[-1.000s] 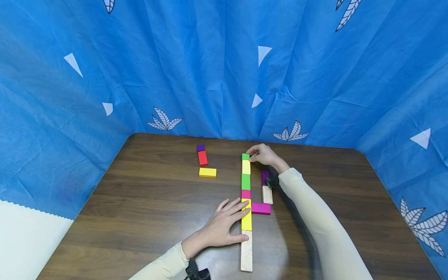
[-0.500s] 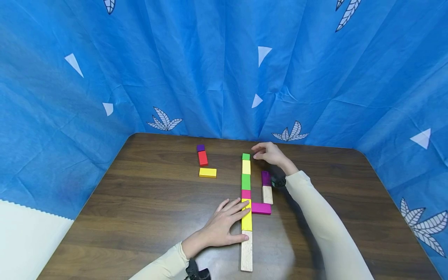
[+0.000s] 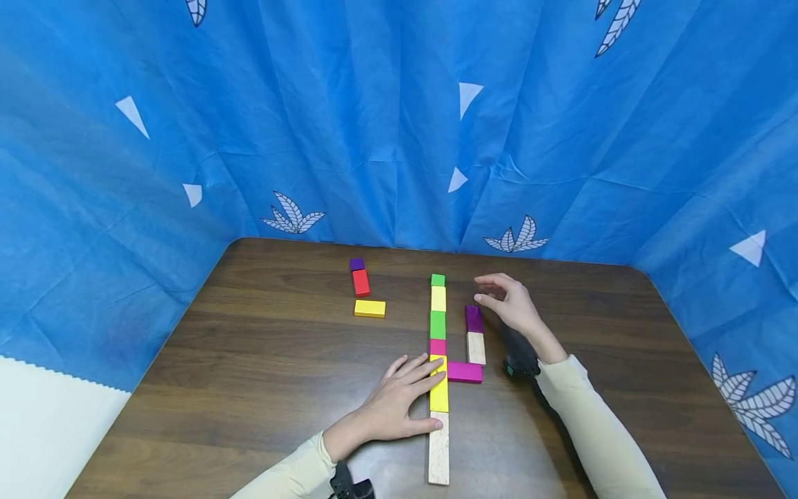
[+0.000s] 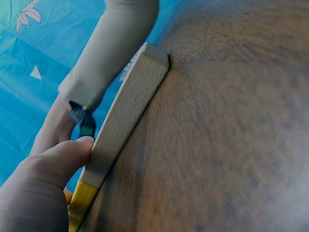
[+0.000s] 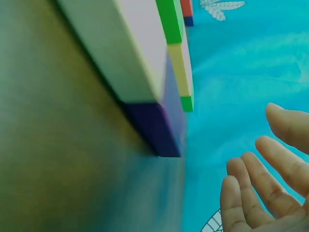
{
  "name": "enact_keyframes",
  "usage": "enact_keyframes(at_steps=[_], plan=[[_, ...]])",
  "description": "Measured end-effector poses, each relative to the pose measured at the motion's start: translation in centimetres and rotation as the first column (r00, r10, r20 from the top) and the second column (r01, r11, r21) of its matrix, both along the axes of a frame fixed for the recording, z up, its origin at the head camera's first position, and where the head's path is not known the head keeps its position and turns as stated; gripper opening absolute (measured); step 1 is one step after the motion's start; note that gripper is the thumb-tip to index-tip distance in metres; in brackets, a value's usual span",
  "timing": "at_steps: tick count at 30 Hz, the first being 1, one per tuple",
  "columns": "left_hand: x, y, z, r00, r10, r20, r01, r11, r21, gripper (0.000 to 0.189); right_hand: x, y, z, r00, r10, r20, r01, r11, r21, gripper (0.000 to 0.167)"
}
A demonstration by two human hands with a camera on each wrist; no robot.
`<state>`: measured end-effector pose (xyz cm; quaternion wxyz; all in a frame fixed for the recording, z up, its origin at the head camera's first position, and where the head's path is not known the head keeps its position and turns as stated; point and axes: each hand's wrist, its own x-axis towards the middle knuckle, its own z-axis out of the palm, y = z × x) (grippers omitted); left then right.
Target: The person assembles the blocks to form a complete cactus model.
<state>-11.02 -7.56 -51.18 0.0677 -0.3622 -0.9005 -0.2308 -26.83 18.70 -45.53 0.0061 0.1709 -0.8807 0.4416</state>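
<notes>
Blocks (image 3: 438,324) lie end to end in one straight line on a brown wood-grain worktop (image 3: 249,360), a little right of its middle. Blue curtain (image 3: 349,104), printed with white leaves and triangles, hangs behind the worktop and along both sides; at the lower left a white patch (image 3: 43,430) with a toothed edge shows. A soft sheen lies on the near part of the worktop.

The line's long axis runs straight away from the person, its far end pointing at the back curtain. From near to far come a long wood block (image 3: 439,454), yellow block (image 3: 439,400), pink block (image 3: 438,346), green block, cream block (image 3: 438,299) and small green block (image 3: 438,280). Crosswise, a magenta block (image 3: 465,373) points right from the yellow block's side. Beyond it a short wood block (image 3: 476,348) and purple block (image 3: 474,319) lie end to end, roughly parallel to the line. Well apart on the left, a red block (image 3: 361,283) and violet block (image 3: 357,264) point nearly the same way, while a gold block (image 3: 370,308) lies sideways.

The left hand (image 3: 399,403), fingers spread and fairly straight, rests on the yellow block, thumb touching the long wood block. The right hand (image 3: 510,303), free and with fingers loosely bent, is near the purple block.
</notes>
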Motion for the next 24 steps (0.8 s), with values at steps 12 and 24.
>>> enact_keyframes(at_steps=[12, 24], plan=[[0.0, 0.0, -0.1, 1.0, -0.001, 0.008, 0.001, 1.0, 0.003, 0.075, 5.2, 1.6, -1.8, 0.995, 0.015, -0.099, -0.015, 1.0, 0.006, 0.045], [-0.1, 0.0, 0.1, 0.999, 0.003, 0.032, -0.003, 1.0, 0.004, 0.075, 7.5, 1.6, -3.0, 0.991, 0.107, -0.074, -0.103, 0.993, 0.057, 0.053]])
